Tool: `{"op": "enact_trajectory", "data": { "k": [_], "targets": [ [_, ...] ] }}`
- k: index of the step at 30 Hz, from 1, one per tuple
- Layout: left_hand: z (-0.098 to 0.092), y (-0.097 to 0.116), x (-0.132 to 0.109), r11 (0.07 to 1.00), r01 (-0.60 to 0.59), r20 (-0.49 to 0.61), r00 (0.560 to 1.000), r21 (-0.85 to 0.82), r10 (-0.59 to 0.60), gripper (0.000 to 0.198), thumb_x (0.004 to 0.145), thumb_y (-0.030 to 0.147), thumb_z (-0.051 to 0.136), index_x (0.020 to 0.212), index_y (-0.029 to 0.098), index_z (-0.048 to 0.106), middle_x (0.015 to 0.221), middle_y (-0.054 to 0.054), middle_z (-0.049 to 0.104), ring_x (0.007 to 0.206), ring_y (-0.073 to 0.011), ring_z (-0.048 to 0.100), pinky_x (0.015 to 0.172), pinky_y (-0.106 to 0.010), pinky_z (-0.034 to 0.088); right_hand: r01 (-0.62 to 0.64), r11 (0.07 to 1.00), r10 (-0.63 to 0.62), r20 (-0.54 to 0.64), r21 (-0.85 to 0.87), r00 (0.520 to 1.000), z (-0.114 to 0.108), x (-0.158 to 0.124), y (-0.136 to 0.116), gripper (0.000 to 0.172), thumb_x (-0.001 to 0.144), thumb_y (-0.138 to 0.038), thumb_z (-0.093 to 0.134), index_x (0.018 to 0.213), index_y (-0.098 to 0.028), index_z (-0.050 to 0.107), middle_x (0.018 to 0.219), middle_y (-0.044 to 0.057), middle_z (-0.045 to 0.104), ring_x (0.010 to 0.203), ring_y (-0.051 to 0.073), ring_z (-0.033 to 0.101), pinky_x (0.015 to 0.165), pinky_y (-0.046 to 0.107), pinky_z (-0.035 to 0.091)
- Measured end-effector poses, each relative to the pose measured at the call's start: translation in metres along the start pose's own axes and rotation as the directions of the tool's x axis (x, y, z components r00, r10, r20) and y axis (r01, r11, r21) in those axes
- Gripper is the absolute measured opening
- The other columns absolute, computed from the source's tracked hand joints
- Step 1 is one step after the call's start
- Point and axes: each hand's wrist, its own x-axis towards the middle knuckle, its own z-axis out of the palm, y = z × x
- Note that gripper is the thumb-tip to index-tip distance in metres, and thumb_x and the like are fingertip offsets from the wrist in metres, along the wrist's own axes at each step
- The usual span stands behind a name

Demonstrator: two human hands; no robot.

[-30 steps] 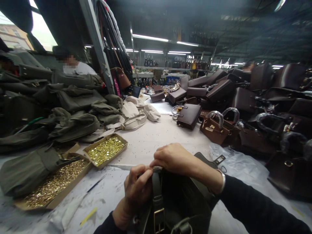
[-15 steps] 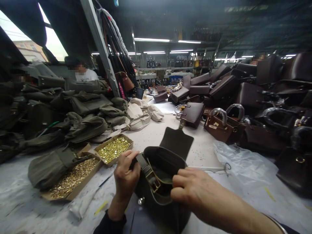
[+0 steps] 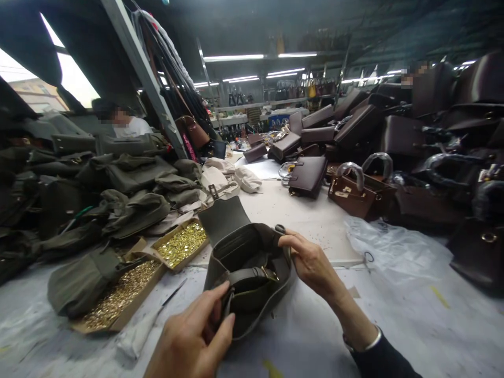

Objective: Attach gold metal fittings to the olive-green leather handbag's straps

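A dark olive-green handbag [image 3: 214, 270] stands tilted on the table in front of me, its mouth facing up. Its flap [image 3: 225, 218] is folded back toward the far left. Inside the mouth lie a strap with a gold buckle [image 3: 269, 273] and a zipped edge. My left hand [image 3: 192, 336] pinches the bag's near-left rim between thumb and fingers. At the far-right rim, my right hand [image 3: 313, 265] is closed on the bag's edge near a dark rounded end; its fingertips are partly hidden.
Left of the bag are a box of bright gold studs [image 3: 181, 242], a box of copper-gold pieces [image 3: 124, 294] with a green bag [image 3: 84, 286] on it, and an awl-like tool [image 3: 173, 293]. Green bags [image 3: 137, 176] pile up behind; brown handbags [image 3: 356, 197] and clear plastic [image 3: 397, 252] lie right.
The handbag has turned counterclockwise, its flap swinging from far right to far left. My left hand has come nearer to me; my right hand has shifted to the far-right rim.
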Motion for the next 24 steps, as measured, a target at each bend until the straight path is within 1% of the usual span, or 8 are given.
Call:
{"op": "enact_trajectory", "data": {
  "k": [2, 4, 6, 8, 11, 16, 21, 24],
  "targets": [
    [-0.009, 0.010, 0.004, 0.996, -0.092, 0.037, 0.995, 0.003, 0.092, 0.011, 0.094, 0.029, 0.062, 0.101, 0.023, 0.068, 0.069, 0.003, 0.060, 0.055, -0.0095, 0.061, 0.053, -0.017, 0.049, -0.030, 0.986, 0.031, -0.003, 0.164, 1.000, -0.004, -0.002, 0.002, 0.040, 0.086, -0.006, 0.038, 0.112, -0.025, 0.064, 0.135, 0.005, 0.062, 0.129, 0.023, 0.056, 0.110, 0.039, 0.043],
    [-0.015, 0.017, 0.015, 0.986, -0.167, -0.036, 0.985, 0.012, 0.168, 0.010, 0.094, 0.023, 0.061, 0.088, 0.021, 0.068, 0.074, 0.000, 0.063, 0.064, -0.0106, 0.064, 0.060, -0.017, 0.050, -0.065, 0.952, 0.064, 0.013, 0.299, 0.998, -0.008, -0.004, 0.003, 0.034, 0.091, -0.015, 0.039, 0.111, -0.023, 0.065, 0.130, 0.005, 0.065, 0.129, 0.025, 0.055, 0.111, 0.042, 0.040],
    [-0.015, 0.022, 0.032, 0.981, -0.190, -0.144, 0.970, 0.044, 0.195, 0.008, 0.093, 0.019, 0.061, 0.090, 0.020, 0.068, 0.085, -0.003, 0.065, 0.074, -0.0124, 0.066, 0.068, -0.019, 0.053, -0.081, 0.910, 0.071, 0.039, 0.407, 0.997, -0.010, -0.004, 0.002, 0.028, 0.095, -0.028, 0.043, 0.110, -0.022, 0.066, 0.124, 0.007, 0.066, 0.125, 0.028, 0.056, 0.108, 0.042, 0.042],
    [-0.009, 0.027, 0.049, 0.980, -0.191, -0.137, 0.971, 0.059, 0.197, 0.009, 0.093, 0.022, 0.062, 0.098, 0.020, 0.069, 0.095, -0.005, 0.067, 0.083, -0.0149, 0.068, 0.074, -0.021, 0.055, -0.118, 0.883, 0.110, 0.045, 0.455, 0.993, -0.008, -0.004, 0.000, 0.026, 0.094, -0.039, 0.053, 0.108, -0.021, 0.066, 0.121, 0.007, 0.066, 0.117, 0.028, 0.059, 0.100, 0.040, 0.046],
    [0.001, 0.034, 0.065, 0.973, -0.230, 0.147, 0.962, -0.033, 0.232, 0.016, 0.094, 0.025, 0.058, 0.104, 0.024, 0.071, 0.105, -0.006, 0.070, 0.090, -0.0175, 0.070, 0.079, -0.023, 0.057, -0.163, 0.878, 0.189, -0.012, 0.450, 0.982, 0.000, -0.004, -0.005, 0.021, 0.089, -0.036, 0.064, 0.104, -0.022, 0.062, 0.122, 0.006, 0.064, 0.114, 0.025, 0.059, 0.099, 0.037, 0.047],
    [-0.001, 0.042, 0.076, 0.980, -0.100, 0.588, 0.788, -0.170, 0.183, 0.026, 0.096, 0.021, 0.050, 0.093, 0.028, 0.074, 0.094, -0.002, 0.073, 0.080, -0.0146, 0.070, 0.072, -0.019, 0.054, -0.066, 0.917, 0.150, -0.189, 0.393, 0.970, 0.012, -0.007, -0.011, 0.013, 0.094, -0.023, 0.055, 0.106, -0.024, 0.061, 0.130, 0.007, 0.061, 0.124, 0.022, 0.056, 0.108, 0.037, 0.042],
    [0.008, 0.035, 0.112, 0.982, 0.185, 0.737, 0.669, -0.044, -0.093, 0.027, 0.093, 0.029, 0.051, 0.096, 0.025, 0.078, 0.067, 0.001, 0.071, 0.060, -0.0157, 0.066, 0.055, -0.021, 0.045, -0.051, 0.964, 0.122, -0.263, 0.263, 0.957, 0.016, -0.010, -0.017, 0.017, 0.097, -0.021, 0.050, 0.110, -0.025, 0.060, 0.132, 0.008, 0.060, 0.123, 0.022, 0.058, 0.106, 0.036, 0.046],
    [0.034, 0.029, 0.127, 0.983, 0.083, 0.690, 0.703, 0.161, -0.172, 0.018, 0.083, 0.024, 0.058, 0.077, 0.020, 0.074, 0.072, -0.005, 0.072, 0.066, -0.0214, 0.067, 0.061, -0.026, 0.045, -0.033, 0.982, 0.080, -0.246, 0.188, 0.966, 0.018, -0.012, -0.020, 0.019, 0.097, -0.021, 0.049, 0.113, -0.024, 0.061, 0.135, 0.009, 0.058, 0.123, 0.022, 0.058, 0.104, 0.037, 0.048]
  ]
}}
